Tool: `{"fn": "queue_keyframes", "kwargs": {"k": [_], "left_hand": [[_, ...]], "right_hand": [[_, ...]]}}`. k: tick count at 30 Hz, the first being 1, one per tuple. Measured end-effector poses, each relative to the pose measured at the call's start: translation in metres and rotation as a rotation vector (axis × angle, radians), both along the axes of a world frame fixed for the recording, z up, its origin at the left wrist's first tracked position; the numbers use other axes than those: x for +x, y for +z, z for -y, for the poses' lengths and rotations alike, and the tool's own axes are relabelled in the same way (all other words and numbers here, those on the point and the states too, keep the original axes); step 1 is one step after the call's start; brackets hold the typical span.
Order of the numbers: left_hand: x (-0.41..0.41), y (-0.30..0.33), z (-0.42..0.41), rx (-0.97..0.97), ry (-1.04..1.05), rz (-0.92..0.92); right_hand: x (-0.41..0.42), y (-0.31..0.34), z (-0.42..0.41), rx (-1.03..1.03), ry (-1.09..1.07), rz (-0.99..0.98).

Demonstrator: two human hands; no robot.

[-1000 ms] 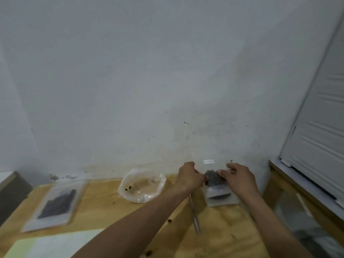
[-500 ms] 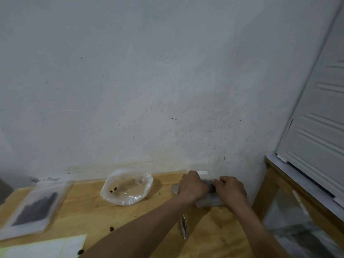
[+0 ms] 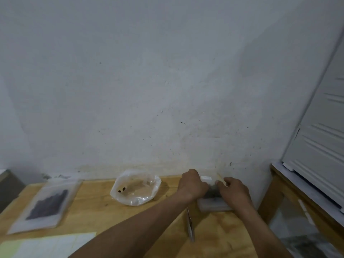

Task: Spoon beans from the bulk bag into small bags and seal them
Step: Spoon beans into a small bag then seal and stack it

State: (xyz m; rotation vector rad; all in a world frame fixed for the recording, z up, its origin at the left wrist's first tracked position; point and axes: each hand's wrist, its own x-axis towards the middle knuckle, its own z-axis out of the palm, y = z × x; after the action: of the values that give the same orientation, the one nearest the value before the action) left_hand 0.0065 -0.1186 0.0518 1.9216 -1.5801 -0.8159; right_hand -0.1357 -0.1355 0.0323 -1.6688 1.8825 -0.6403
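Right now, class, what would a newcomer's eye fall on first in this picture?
Both hands, the left hand and the right hand, pinch the top of a small bag of dark beans at the table's far right. Left of them slumps a nearly empty clear bulk bag; a filled flat bag lies far left.

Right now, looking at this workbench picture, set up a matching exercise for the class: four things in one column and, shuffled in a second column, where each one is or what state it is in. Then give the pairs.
Things
1. small bag
2. bulk bag
3. spoon
4. filled flat bag

Places or states
A. lying on the table's left side, dark beans inside, no hand on it
B. nearly empty, open, a couple of beans left inside
C. held by the left hand and the right hand near the wall
D. lying on the table below the left wrist

Pairs: 1-C, 2-B, 3-D, 4-A
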Motion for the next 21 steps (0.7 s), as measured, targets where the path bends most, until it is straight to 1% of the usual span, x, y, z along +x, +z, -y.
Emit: {"fn": "queue_keyframes", "kwargs": {"k": [4,7,11,14,17,19,21], "left_hand": [[0.033,0.019,-0.007,-0.098,0.082,-0.086],[0.078,0.03,-0.018,-0.179,0.174,-0.142],[0.159,0.036,-0.045,-0.268,0.382,-0.071],[0.223,0.032,-0.071,-0.275,0.5,-0.005],[0.281,0.017,-0.105,-0.148,0.578,0.142],[0.314,0.004,-0.129,-0.007,0.636,0.256],[0.341,-0.013,-0.152,0.121,0.676,0.309]], "right_hand": [[0.021,0.016,-0.003,-0.143,0.039,-0.003],[0.056,0.032,-0.006,-0.241,0.123,0.017],[0.126,0.051,-0.023,-0.329,0.309,0.083],[0.185,0.058,-0.04,-0.344,0.451,0.124],[0.246,0.053,-0.063,-0.287,0.635,0.124],[0.284,0.043,-0.079,-0.191,0.735,0.088],[0.317,0.026,-0.091,-0.074,0.783,0.06]]}}
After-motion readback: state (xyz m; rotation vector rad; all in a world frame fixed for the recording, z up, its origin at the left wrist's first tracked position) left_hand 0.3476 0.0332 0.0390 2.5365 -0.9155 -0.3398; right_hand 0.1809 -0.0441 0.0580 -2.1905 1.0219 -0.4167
